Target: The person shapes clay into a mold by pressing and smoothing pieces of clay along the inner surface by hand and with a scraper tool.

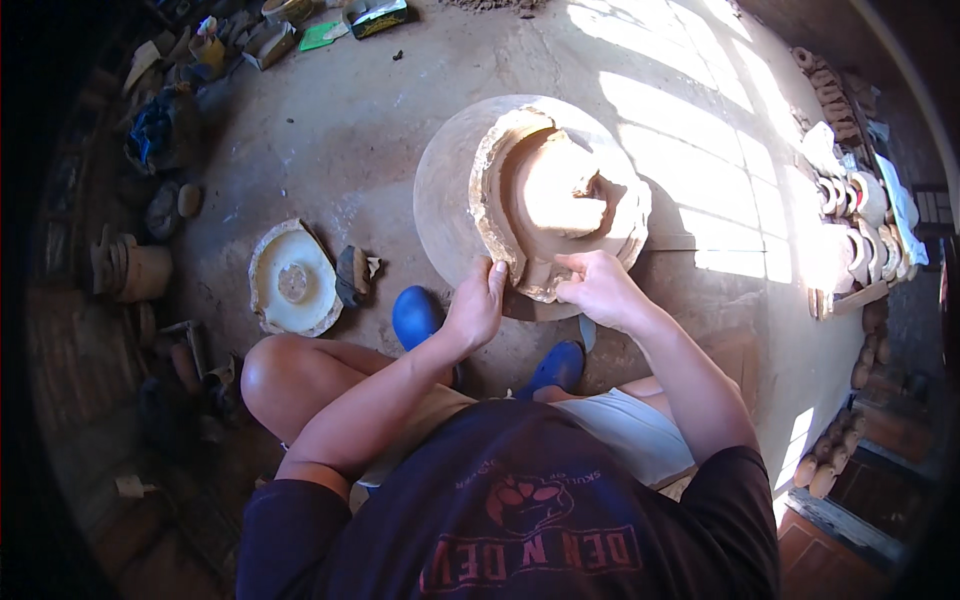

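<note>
A thick, pale, rough-edged plaster mould [496, 200] with a hollow middle rests on a large round turntable board [443, 195]. A sunlit pale lump [560, 205] sits inside it. My left hand [475, 305] grips the mould's near left edge, thumb up along the rim and fingers partly hidden. My right hand [598, 292] is closed on the near rim at the right of the left one, index finger bent over the inner side. A blade-like tool [587, 336] lies below the board, beside my right foot.
A white round mould piece [318, 281] and a dark lump [352, 285] lie at left, near my blue clogs [417, 318]. Boxes [270, 45], bags [160, 130] and clay pieces [135, 270] line the left side. Stacked moulds [860, 245] and rows of brown pieces [822, 460] stand at right.
</note>
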`<state>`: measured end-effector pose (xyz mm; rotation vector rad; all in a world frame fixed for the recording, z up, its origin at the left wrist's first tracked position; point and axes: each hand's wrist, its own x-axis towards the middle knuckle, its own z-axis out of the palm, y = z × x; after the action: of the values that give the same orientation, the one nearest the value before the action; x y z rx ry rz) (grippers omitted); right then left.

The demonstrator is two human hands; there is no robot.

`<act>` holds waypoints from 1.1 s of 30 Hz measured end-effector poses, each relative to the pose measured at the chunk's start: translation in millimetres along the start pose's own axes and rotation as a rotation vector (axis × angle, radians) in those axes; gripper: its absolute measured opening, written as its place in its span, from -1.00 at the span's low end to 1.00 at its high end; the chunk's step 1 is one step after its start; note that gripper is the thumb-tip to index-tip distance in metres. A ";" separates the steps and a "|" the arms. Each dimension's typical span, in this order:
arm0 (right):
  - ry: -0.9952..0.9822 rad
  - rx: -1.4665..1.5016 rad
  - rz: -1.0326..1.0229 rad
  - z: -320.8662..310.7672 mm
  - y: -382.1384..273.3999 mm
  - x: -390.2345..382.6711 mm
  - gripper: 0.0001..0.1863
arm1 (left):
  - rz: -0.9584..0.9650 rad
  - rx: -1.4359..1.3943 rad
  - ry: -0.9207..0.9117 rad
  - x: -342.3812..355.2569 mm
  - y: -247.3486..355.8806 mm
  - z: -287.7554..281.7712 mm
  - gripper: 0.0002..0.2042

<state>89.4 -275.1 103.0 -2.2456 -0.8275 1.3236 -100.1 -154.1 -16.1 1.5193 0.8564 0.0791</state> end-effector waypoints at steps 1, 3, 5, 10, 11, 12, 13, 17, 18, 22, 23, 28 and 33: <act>0.019 0.011 -0.015 2.3 -1.6 1.0 -0.22 | 0.000 -0.002 -0.003 -1.3 2.8 2.5 -0.60; 0.030 0.002 -0.024 6.1 -0.5 2.7 -0.22 | 0.060 0.030 0.017 -5.0 8.7 8.1 -0.60; 0.038 -0.009 -0.038 9.8 -3.2 4.4 -0.22 | 0.057 0.041 0.003 -7.8 11.3 8.9 -0.60; 0.042 -0.121 0.031 4.4 -20.1 -5.1 -0.21 | -0.001 -0.028 -0.095 -5.5 5.9 10.8 -0.59; 0.039 -0.125 0.031 3.2 -14.9 -6.7 -0.21 | 0.019 0.009 -0.115 -3.7 5.6 12.6 -0.59; 0.064 -0.117 0.036 2.2 -6.2 -8.4 -0.20 | 0.039 0.046 -0.134 -2.5 5.2 14.3 -0.58; 0.092 -0.104 0.048 2.2 -1.6 -10.7 -0.18 | 0.039 0.044 -0.139 -3.7 9.2 15.8 -0.58; 0.050 0.001 0.060 14.8 -5.9 -3.1 -0.16 | 0.008 -0.034 -0.160 -6.2 13.8 23.6 -0.58; 0.059 0.043 0.038 20.7 -9.9 0.2 -0.18 | -0.010 -0.090 -0.172 -6.1 11.7 26.1 -0.58; 0.003 0.313 -0.022 20.0 0.0 12.7 -0.23 | 0.032 -0.139 -0.160 -2.5 -1.2 36.5 -0.56; -0.092 0.473 -0.026 14.3 -2.7 9.4 -0.23 | -0.006 -0.156 -0.196 0.1 -5.2 34.9 -0.55; 0.185 0.072 -0.038 -6.4 -8.1 -25.3 -0.32 | -0.059 -0.398 -0.084 20.8 22.2 2.1 -0.57; 0.223 -0.626 -0.138 23.0 16.2 -30.8 -0.23 | -0.067 -0.392 -0.145 21.8 36.2 -1.8 -0.55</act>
<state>62.2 -306.7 102.3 -2.6631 -1.4294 0.7949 -68.9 -136.8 6.7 1.1147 0.7253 0.0815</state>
